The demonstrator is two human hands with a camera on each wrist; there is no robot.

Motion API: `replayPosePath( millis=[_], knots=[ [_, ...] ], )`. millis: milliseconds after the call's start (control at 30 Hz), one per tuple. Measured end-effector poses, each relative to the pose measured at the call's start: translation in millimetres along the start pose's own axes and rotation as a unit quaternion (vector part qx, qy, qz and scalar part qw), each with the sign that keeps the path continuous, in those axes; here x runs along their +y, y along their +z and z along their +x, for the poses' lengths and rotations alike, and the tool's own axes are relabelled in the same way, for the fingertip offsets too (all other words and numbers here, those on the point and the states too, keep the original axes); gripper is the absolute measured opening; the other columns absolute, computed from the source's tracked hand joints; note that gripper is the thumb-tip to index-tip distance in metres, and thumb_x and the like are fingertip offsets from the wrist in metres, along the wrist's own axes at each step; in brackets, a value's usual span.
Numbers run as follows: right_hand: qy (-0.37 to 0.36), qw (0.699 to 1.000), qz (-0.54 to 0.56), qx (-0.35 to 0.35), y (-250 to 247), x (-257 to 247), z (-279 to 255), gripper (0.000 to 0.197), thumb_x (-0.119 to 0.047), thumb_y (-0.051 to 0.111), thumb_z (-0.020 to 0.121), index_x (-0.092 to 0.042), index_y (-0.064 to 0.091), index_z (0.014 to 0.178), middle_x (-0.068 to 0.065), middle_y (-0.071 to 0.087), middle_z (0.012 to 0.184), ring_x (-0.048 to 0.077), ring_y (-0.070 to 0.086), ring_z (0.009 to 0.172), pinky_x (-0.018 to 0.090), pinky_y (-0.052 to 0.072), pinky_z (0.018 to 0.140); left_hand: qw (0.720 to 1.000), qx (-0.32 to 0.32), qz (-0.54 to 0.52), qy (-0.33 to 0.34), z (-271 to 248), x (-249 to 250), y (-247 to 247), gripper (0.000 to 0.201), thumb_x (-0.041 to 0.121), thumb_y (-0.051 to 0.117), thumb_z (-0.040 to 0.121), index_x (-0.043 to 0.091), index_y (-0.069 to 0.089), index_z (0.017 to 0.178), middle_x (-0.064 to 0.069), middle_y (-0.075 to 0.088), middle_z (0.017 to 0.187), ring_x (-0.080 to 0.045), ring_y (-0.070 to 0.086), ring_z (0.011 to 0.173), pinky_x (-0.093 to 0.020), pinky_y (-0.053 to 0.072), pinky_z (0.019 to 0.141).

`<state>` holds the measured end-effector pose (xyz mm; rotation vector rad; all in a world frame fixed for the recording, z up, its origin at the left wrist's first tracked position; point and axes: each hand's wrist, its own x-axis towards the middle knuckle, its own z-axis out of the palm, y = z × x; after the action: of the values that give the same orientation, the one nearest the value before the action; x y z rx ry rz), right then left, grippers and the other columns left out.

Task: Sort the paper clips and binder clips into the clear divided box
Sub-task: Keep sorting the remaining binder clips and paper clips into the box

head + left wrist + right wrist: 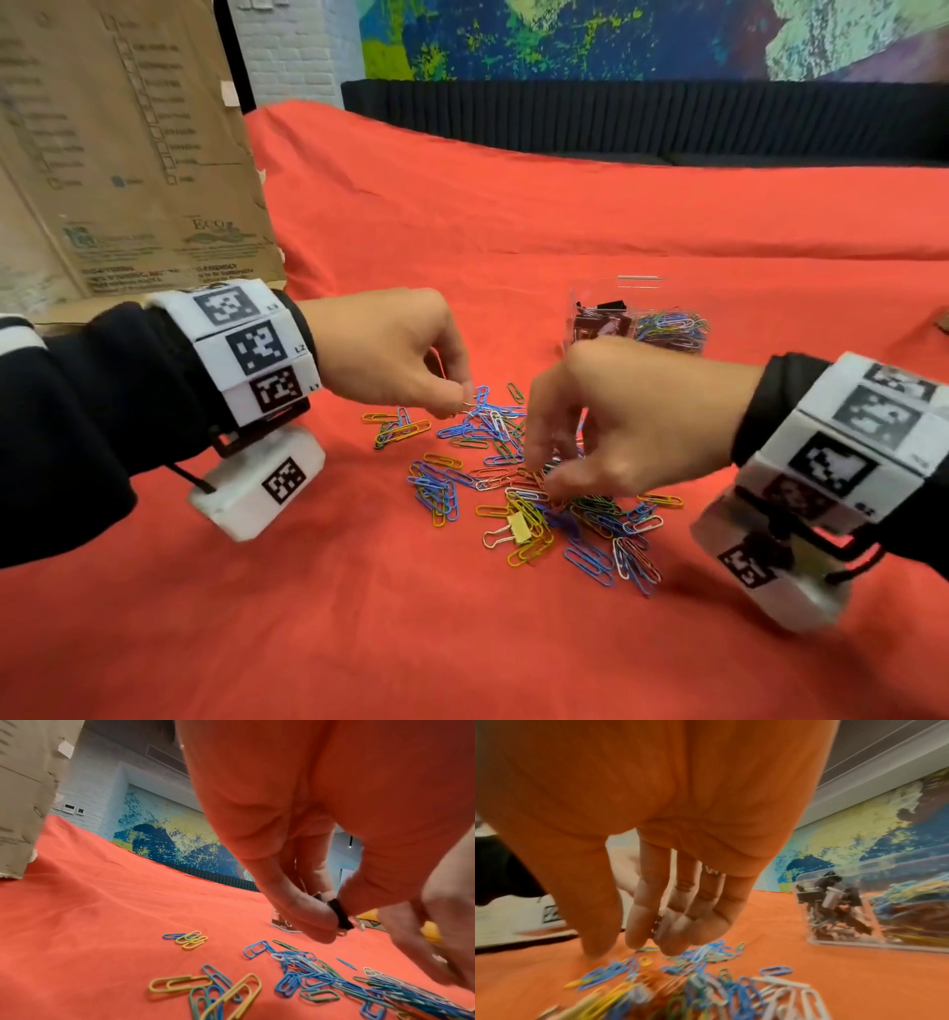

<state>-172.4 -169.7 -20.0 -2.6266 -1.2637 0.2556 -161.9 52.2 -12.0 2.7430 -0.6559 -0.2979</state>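
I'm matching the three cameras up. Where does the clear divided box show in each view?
Head: clear divided box just above centre, behind the right hand.
Left wrist: only a corner right of centre, behind the left hand.
Right wrist: right edge, on the cloth.
Shared landmark: the loose paper clips.

Paper clips strewn on the cloth — divided box behind them.

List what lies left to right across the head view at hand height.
Cardboard box → left hand → right hand, reaching into the loose paper clips. The clear divided box sits behind, above the right hand.
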Motion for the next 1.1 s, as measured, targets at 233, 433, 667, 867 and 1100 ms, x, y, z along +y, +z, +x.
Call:
replayPosePath(
  millis=[233, 433, 667, 867, 1100],
  knots=[
    [-0.045, 0.994, -0.092, -0.028, 23.0, -19.8, 6.5, 0.025, -0.040, 0.070, 0.074, -0.027, 0.074, 0.096, -0.009, 0.069, 0.079, 0.010, 0.056, 0.069, 0.028, 0.054, 0.070, 1.000, 0.016, -0.019, 0.010, 5.1, 0.7, 2.9, 0.017, 0.022, 0.075, 0.078, 0.028, 0.078, 0.094, 0.012, 0.077, 0.080, 0.002, 0.071, 0.075, -0.027, 0.058, 0.074],
    [0.012, 0.999, -0.041, 0.019, -4.9, 2.9, -6.5, 0.020, -0.047, 0.072, 0.071, -0.031, 0.073, 0.083, -0.007, 0.072, 0.072, 0.003, 0.064, 0.062, 0.018, 0.049, 0.060, 0.996, 0.060, -0.066, 0.020, 11.9, -3.5, -5.8, 0.018, 0.008, 0.072, 0.081, 0.020, 0.076, 0.093, 0.004, 0.077, 0.081, -0.005, 0.073, 0.078, -0.031, 0.059, 0.079],
    [0.137, 0.976, -0.076, 0.150, -59.7, 66.2, -22.6, 0.010, -0.044, 0.076, 0.064, -0.040, 0.074, 0.073, -0.012, 0.070, 0.061, -0.002, 0.066, 0.062, 0.021, 0.048, 0.063, 0.971, 0.220, -0.075, 0.049, 45.9, 10.2, -9.3, 0.017, 0.007, 0.071, 0.077, 0.020, 0.077, 0.088, 0.003, 0.077, 0.080, -0.003, 0.073, 0.076, -0.030, 0.059, 0.082],
    [0.210, 0.950, -0.086, 0.216, -66.9, 107.3, -23.8, 0.006, -0.033, 0.081, 0.071, -0.031, 0.078, 0.076, -0.033, 0.060, 0.052, -0.001, 0.063, 0.065, 0.024, 0.045, 0.072, 0.951, 0.300, -0.061, 0.050, 110.4, 29.1, -11.3, 0.018, 0.011, 0.066, 0.072, 0.026, 0.075, 0.078, 0.005, 0.075, 0.072, -0.004, 0.070, 0.068, -0.024, 0.058, 0.074],
    [0.205, 0.943, -0.094, 0.245, -63.0, 126.3, -3.5, 0.011, -0.033, 0.077, 0.074, -0.026, 0.079, 0.081, -0.020, 0.060, 0.051, 0.008, 0.059, 0.064, 0.023, 0.041, 0.071, 0.959, 0.278, -0.007, 0.045, 161.8, 47.7, -2.6, 0.022, 0.006, 0.065, 0.074, 0.023, 0.076, 0.084, 0.011, 0.069, 0.070, -0.002, 0.064, 0.066, -0.018, 0.053, 0.073]
  ],
)
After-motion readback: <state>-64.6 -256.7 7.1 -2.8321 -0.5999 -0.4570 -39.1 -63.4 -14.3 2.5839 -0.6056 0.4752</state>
